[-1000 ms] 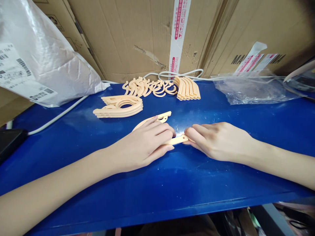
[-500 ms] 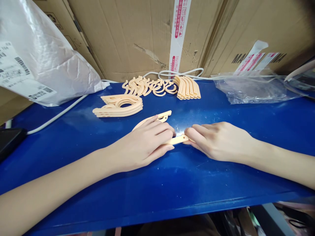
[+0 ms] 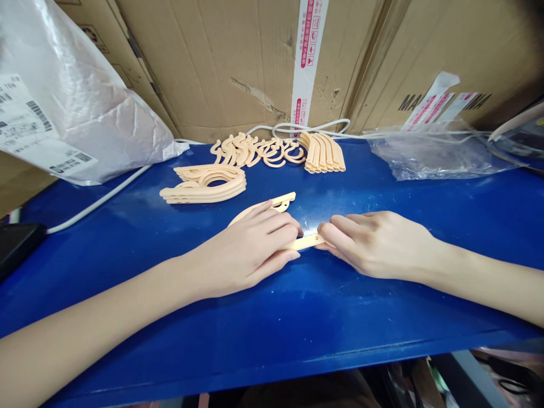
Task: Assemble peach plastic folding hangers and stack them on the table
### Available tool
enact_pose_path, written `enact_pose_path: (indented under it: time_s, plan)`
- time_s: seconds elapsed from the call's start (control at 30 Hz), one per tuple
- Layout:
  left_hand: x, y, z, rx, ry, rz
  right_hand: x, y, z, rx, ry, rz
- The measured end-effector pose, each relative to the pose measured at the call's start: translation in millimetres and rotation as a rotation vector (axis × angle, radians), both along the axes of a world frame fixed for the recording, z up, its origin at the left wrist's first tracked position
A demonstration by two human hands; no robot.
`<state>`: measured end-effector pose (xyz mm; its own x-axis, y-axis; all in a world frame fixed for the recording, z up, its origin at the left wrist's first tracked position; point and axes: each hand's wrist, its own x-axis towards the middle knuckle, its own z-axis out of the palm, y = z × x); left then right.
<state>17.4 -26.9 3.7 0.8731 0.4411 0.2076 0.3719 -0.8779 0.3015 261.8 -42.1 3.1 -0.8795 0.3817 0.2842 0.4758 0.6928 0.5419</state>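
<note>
A glossy blue table (image 3: 272, 340) is spanning the area from left to right and is reflecting light as a pale patch (image 3: 312, 224) near its centre. Brown cardboard boxes (image 3: 204, 68) are standing along the rear edge, forming the backdrop. White tape (image 3: 312, 34) with red print is running down the middle box; black lettering (image 3: 410, 103), partly covered by tape strips (image 3: 429, 107), is marking the right-hand box. A pale mailing bag (image 3: 97, 96) is leaning at left. White cabling (image 3: 100, 199) is trailing across the left side and along the rear. Below the front edge, a grey bar (image 3: 471, 374) is extending diagonally among dark, indistinct items.
</note>
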Motion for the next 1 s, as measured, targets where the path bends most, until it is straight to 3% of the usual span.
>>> enact_pose_path:
  time_s: [0.27,0.37,0.47,0.73,0.87,1.0]
  plan:
    - [0,0,0.5,-0.015,-0.004,-0.009,0,1,2.9,0.031,0.028,0.03]
    - [1,0,1.2,-0.025,-0.01,-0.019,2,5,3.4,-0.03,0.074,0.082]
    - [2,0,2.3,-0.057,-0.028,-0.029,3,6,2.7,-0.204,0.112,0.145]
    - [2,0,1.8,-0.131,-0.118,0.124,-2,-2,14.4,-0.905,0.205,0.216]
    - [2,2,-0.3,-0.145,-0.172,0.137,1,0,22.2,-1.04,0.209,0.2]
    - [1,4,-1.1,-0.166,-0.199,0.196,4,2,23.7,-1.055,0.2,0.194]
